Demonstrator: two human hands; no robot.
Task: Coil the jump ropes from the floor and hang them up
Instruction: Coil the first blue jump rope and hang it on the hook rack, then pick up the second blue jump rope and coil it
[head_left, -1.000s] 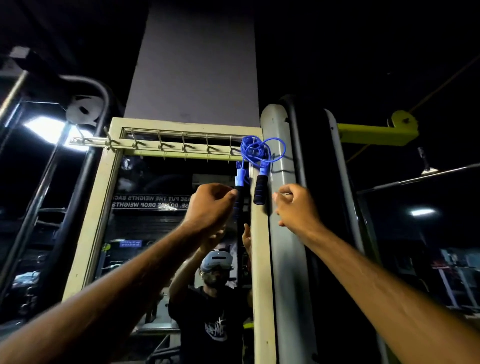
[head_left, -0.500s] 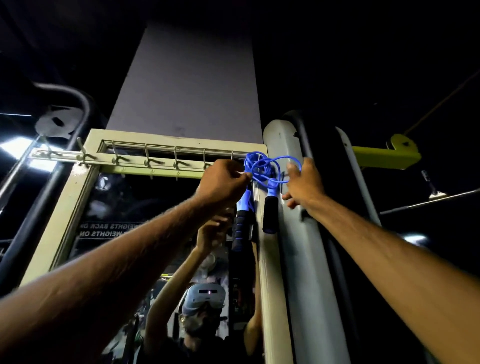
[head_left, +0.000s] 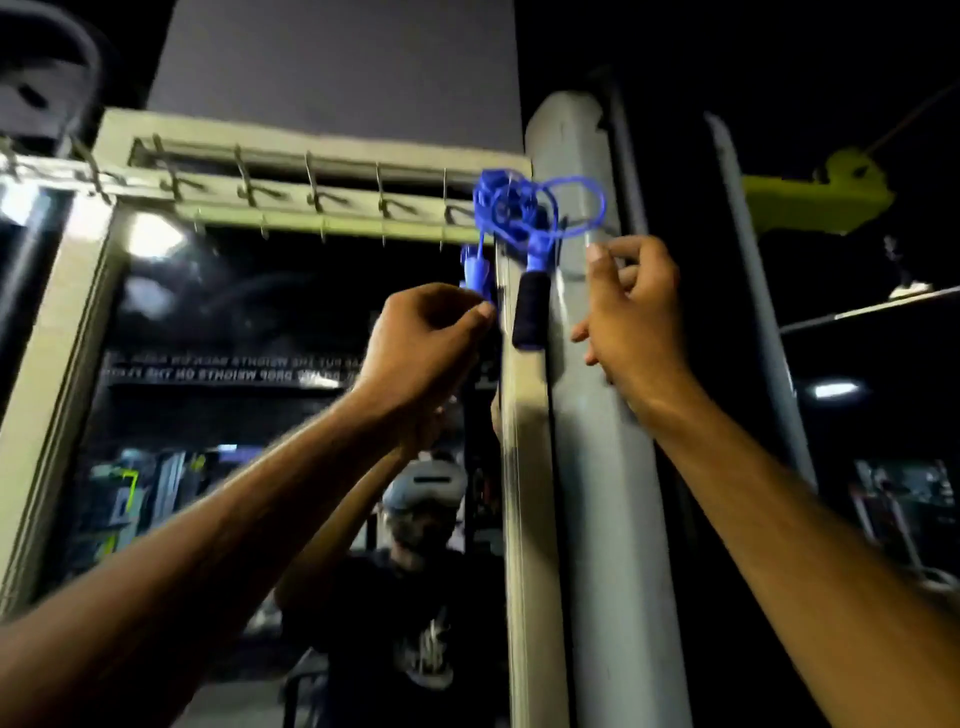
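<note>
A blue jump rope (head_left: 519, 208) hangs coiled on the rightmost hook of the metal hook rack (head_left: 311, 202) along the top of a mirror frame. Two handles dangle from the coil. The right handle (head_left: 529, 317) has a black foam grip and hangs free. My left hand (head_left: 426, 343) is curled round the lower part of the left handle (head_left: 475, 270), hiding most of it. Beside the black handle and just below the rope's right loop, my right hand (head_left: 628, 306) has its fingers loosely curled and holds nothing.
A grey padded post (head_left: 587, 415) stands right of the mirror frame (head_left: 57, 364). Several bare hooks lie to the left along the rack. The mirror shows my reflection (head_left: 415, 571). A yellow-green machine arm (head_left: 810, 202) juts out at upper right.
Both hands have dropped from the coil at the hook. The left hand is now down at the left handle, and the right hand has let go of the rope loop.
</note>
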